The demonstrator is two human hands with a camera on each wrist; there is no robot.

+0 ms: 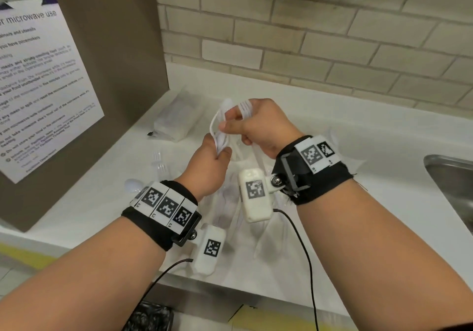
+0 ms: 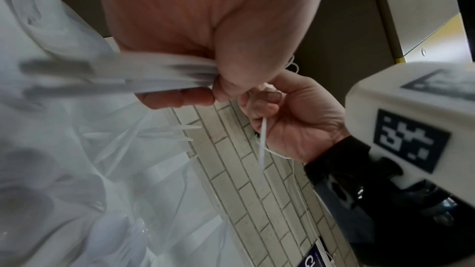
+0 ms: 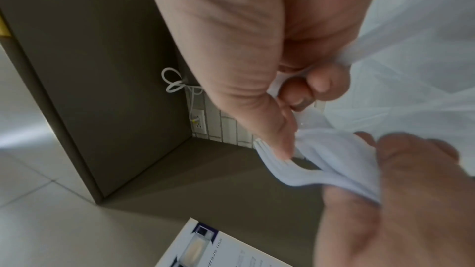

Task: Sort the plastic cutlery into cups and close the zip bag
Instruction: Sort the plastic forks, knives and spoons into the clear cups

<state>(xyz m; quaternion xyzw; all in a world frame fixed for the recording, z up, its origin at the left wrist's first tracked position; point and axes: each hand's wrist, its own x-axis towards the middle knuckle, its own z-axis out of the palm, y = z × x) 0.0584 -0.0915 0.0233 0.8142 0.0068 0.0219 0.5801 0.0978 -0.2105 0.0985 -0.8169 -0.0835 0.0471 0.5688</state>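
Observation:
Over the white counter (image 1: 332, 131) both hands hold white plastic cutlery. My left hand (image 1: 220, 149) grips a bundle of handles (image 2: 154, 76) in its fist, and a spoon bowl (image 1: 226, 105) sticks up from it. My right hand (image 1: 239, 123) pinches forks (image 1: 244, 108) at the top of the same bunch, its fingers curled round a handle (image 2: 262, 137). The clear zip bag (image 1: 230, 202) lies crumpled on the counter under the wrists with more cutlery showing through it. I cannot make out any cups.
Two loose forks (image 1: 160, 163) and a spoon (image 1: 131, 184) lie on the counter at the left. A clear packet (image 1: 176, 123) lies at the back by the brown cabinet side (image 1: 115, 49) with a microwave notice (image 1: 38, 87). A steel sink (image 1: 453, 177) is at the right.

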